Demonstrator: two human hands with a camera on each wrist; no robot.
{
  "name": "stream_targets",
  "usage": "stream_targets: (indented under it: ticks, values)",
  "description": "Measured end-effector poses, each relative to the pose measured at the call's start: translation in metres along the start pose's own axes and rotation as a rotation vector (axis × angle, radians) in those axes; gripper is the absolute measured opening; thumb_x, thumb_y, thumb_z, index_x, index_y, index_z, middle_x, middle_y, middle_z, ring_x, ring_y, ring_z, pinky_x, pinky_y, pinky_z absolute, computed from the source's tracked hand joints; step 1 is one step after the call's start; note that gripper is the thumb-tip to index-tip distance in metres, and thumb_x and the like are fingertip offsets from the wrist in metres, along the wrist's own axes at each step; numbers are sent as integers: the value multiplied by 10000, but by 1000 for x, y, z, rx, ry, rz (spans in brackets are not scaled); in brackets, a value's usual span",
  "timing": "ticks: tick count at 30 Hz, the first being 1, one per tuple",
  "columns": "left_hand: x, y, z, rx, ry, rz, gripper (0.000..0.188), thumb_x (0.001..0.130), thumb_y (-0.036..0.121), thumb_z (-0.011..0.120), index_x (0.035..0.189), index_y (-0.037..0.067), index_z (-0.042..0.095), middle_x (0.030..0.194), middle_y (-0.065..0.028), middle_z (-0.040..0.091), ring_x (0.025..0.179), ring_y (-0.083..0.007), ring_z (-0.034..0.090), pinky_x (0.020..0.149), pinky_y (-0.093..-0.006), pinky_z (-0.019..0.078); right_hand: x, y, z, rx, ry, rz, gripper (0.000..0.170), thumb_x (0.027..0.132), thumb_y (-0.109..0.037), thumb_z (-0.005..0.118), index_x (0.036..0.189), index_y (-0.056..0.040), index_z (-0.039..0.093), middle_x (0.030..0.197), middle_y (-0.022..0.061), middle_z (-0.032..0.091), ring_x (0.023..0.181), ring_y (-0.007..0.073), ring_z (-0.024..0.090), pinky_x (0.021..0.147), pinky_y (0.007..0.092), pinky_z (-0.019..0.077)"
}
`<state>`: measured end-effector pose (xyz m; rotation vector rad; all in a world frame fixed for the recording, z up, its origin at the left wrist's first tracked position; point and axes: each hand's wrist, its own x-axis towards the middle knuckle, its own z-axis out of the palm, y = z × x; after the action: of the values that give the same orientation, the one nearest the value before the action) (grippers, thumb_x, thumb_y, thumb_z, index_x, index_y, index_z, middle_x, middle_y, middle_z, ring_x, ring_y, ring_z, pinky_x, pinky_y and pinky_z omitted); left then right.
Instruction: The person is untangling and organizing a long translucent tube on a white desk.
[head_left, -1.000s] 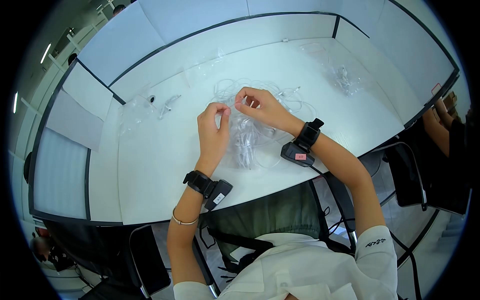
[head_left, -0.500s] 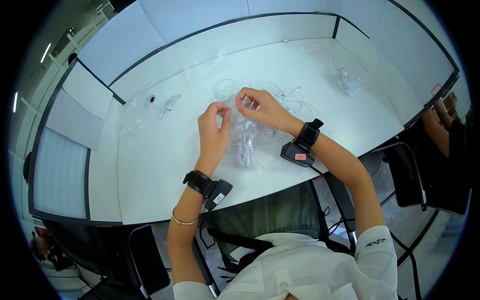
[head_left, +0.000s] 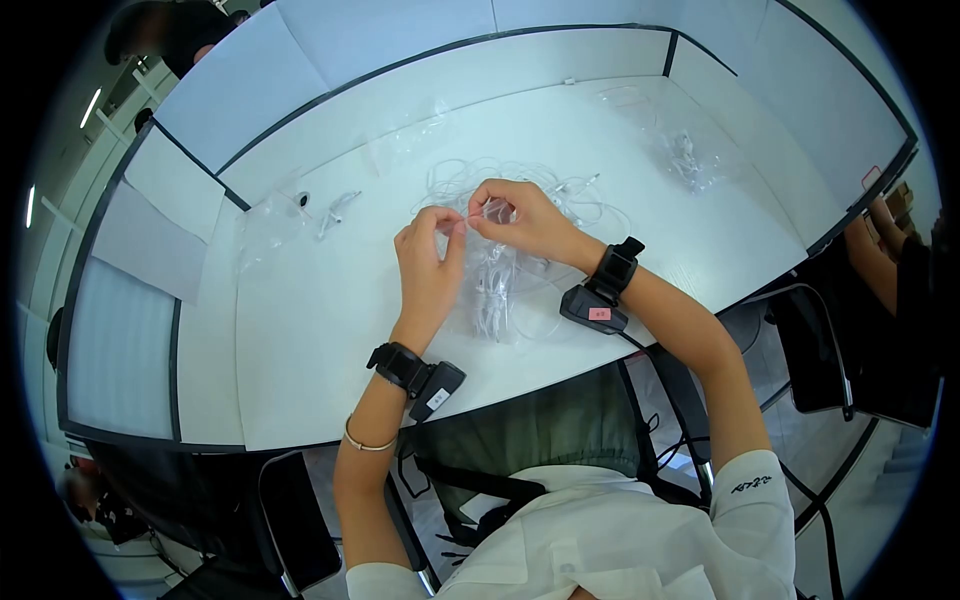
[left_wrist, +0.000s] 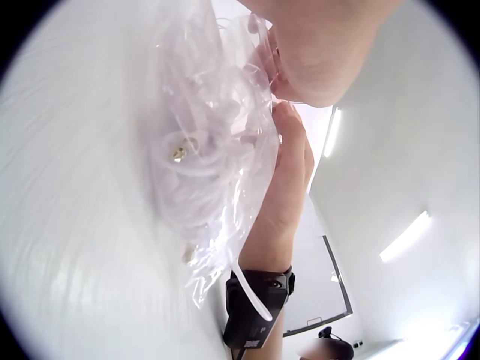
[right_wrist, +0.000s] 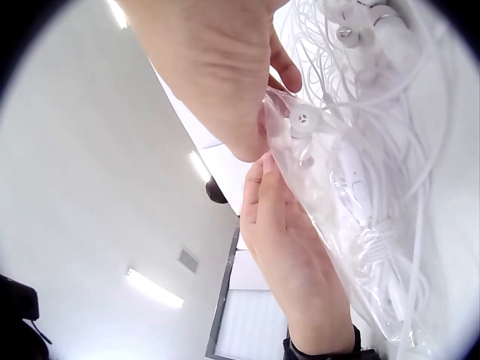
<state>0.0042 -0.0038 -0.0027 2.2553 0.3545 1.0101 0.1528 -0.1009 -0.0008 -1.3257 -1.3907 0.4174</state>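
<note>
A clear plastic bag (head_left: 492, 300) of white wired earphones lies on the table below both hands. In the right wrist view, an earbud (right_wrist: 304, 118) and an inline control (right_wrist: 352, 178) show through the film, beside a bundled cord. A gold-tipped plug (left_wrist: 179, 153) shows in the left wrist view. My left hand (head_left: 425, 265) pinches the bag's upper edge between thumb and fingers. Facing it, my right hand (head_left: 532, 222) pinches the same edge, its fingertips right by the left ones.
Loose white earphone cords (head_left: 455, 178) spread on the table behind the hands. Another clear bag (head_left: 270, 228) and a short white cord (head_left: 338, 212) lie at left. A filled bag (head_left: 688, 160) lies at back right. Low partitions (head_left: 430, 85) enclose the table.
My two hands have drawn slightly closer, so their fingertips now meet at the bag's edge. A person has come into view beyond the partition at upper left.
</note>
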Motion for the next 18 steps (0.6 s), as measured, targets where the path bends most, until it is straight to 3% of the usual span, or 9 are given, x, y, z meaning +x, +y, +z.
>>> stream_targets:
  ticks: [11,18]
  values:
    - [0,0,-3,79,56,15,57,859,98,564,906,71,545,859,-37,614,818,-186,562,884,-340,307,1,-5,0,41,29,81,174,812,-204,638,873,-43,616,767,-1,612,608,73,475,564,236,394]
    - [-1,-4,-3,59,15,-12,101,853,140,589,919,73,553,881,-31,617,858,-175,569,898,-345,298,1,-3,-3,-3,-12,16,121,832,-187,627,859,-70,612,805,-35,608,708,56,522,617,229,381]
